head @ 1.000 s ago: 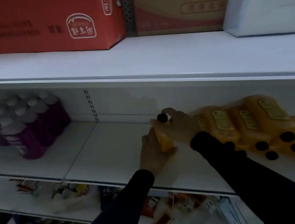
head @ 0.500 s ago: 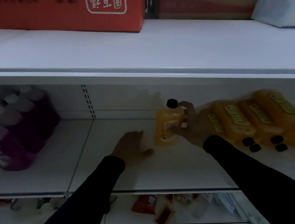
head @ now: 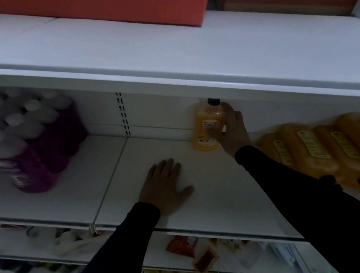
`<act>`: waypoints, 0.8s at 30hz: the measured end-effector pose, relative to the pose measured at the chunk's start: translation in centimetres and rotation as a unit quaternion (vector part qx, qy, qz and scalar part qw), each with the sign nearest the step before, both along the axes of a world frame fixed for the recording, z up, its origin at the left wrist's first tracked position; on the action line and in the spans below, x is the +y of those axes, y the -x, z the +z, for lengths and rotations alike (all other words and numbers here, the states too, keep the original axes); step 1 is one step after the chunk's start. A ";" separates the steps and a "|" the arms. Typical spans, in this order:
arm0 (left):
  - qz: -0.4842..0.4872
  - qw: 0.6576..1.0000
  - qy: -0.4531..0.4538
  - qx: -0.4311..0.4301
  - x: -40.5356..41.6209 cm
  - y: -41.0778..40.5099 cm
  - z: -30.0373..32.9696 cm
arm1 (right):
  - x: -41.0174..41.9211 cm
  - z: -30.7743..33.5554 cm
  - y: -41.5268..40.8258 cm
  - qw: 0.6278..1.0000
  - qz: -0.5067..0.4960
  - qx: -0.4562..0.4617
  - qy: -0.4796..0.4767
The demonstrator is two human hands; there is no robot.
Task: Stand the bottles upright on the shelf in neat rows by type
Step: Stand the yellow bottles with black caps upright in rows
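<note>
A: Notes, nearest first. Left hand [head: 164, 186] lies flat on the shelf [head: 102, 184], fingers straight, holding nothing, nearer the front edge than the upright orange bottle [head: 208, 127].

B: And the right hand [head: 231, 129]?

A: Wrapped round that bottle's right side, thumb across the label. The bottle stands upright against the back wall, black cap almost under the upper shelf's lip.

B: The rest of the stock?

A: Right of the upright bottle, the lying orange bottles [head: 329, 150] rest on their sides, caps toward the front. Far left of it, purple bottles [head: 25, 144] stand packed together, blurred.

B: How would one handle?

A: My guess: full, so fairly heavy; smooth plastic, stiff enough but slippery. Take it round the body at the label rather than by the small cap, and watch the low headroom when tipping it up.
</note>
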State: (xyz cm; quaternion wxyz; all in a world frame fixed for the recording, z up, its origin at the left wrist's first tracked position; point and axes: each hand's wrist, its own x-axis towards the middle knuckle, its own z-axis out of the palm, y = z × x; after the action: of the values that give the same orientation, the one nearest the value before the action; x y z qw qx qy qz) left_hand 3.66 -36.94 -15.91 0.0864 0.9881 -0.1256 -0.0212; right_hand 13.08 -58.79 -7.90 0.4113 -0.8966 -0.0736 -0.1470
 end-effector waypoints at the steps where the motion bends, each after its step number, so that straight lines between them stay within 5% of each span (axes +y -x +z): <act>1: 0.000 1.000 0.001 0.003 0.0 0.0 0.0 | 0.0 0.1 0.0 1.000 0.002 0.001 0.001; 8: 0.005 1.000 -0.005 -0.009 0.3 -0.1 -0.2 | -0.9 1.2 1.5 1.000 -0.021 -0.003 0.004; 14: 0.009 1.000 -0.016 0.002 0.2 -0.2 -0.2 | -10.7 2.0 6.4 0.974 -0.159 -0.054 0.155; 21: -0.025 0.999 0.027 0.022 -5.1 0.3 2.8 | -18.1 -0.4 11.4 0.917 -0.189 0.121 0.331; 24: -0.101 0.993 0.065 0.000 -10.2 0.9 4.6 | -17.9 -0.9 12.3 0.936 -0.168 0.111 0.288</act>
State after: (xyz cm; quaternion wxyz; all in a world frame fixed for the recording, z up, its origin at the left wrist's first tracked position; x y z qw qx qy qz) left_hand 2.74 -47.16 -11.33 0.1476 0.9628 -0.2254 -0.0216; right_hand 0.81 -76.73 -8.76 0.1107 -0.9864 0.0850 -0.0865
